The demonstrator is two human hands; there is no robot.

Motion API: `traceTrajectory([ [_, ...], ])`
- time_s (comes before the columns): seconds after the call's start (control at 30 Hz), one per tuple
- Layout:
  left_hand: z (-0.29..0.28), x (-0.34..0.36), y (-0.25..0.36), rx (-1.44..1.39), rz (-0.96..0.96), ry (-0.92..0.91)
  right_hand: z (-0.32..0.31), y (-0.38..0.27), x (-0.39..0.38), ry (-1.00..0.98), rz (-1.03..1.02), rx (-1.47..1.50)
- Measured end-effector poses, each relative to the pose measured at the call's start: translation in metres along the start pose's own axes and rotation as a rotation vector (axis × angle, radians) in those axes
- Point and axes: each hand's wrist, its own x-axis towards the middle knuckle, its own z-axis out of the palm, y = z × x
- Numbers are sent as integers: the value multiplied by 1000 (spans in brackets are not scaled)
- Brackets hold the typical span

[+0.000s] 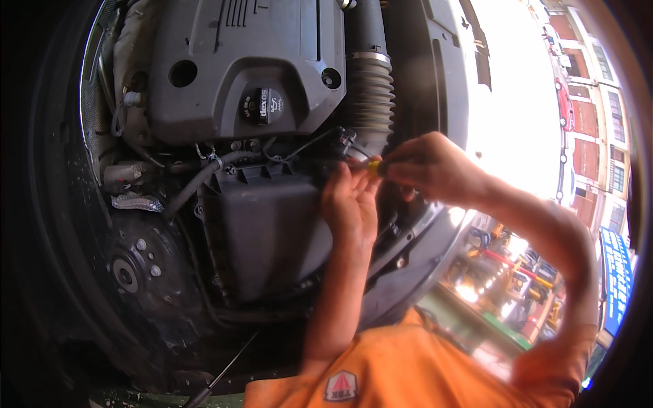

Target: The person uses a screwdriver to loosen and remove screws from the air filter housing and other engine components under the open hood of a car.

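Note:
My right hand [418, 166] is closed round the dark end of a screwdriver [373, 168] with a yellow part. The screwdriver lies nearly level, pointing left. At its working end, the fingers of my left hand [350, 200] are drawn together in a pinch. What they hold is blurred and partly hidden. Both hands are beside the lower end of the ribbed air intake hose [371, 102], just below a small black connector [345, 138]. To the left of my left hand is the black air filter box [272, 228].
A grey engine cover [245, 54] with a black oil cap [265, 105] fills the top. The round strut mount [129, 272] sits at left, near a thin hose [194, 187]. A thin dark rod [224, 367] slants at the bottom. Tools [517, 272] lie beyond my right arm.

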Motion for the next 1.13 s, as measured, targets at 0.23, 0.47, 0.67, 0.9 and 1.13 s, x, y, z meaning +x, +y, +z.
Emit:
traceTrajectory([
  [0.23,3,-3,2,22,-7,-7,18,22,-24,303,-654,-737],
  [0.47,-2,-2,3,-40,6,-43,12,24,-18,312,-788,-845],
  [0.67,-2,-1,2,-55,5,-55,16,27,-15,345,-862,-1027],
  [0.9,0,-3,4,-52,-11,-76,19,30,-16,385,-973,-1170],
  [1.13,0,-3,1,-47,-3,-49,9,24,-9,131,-391,-439],
])
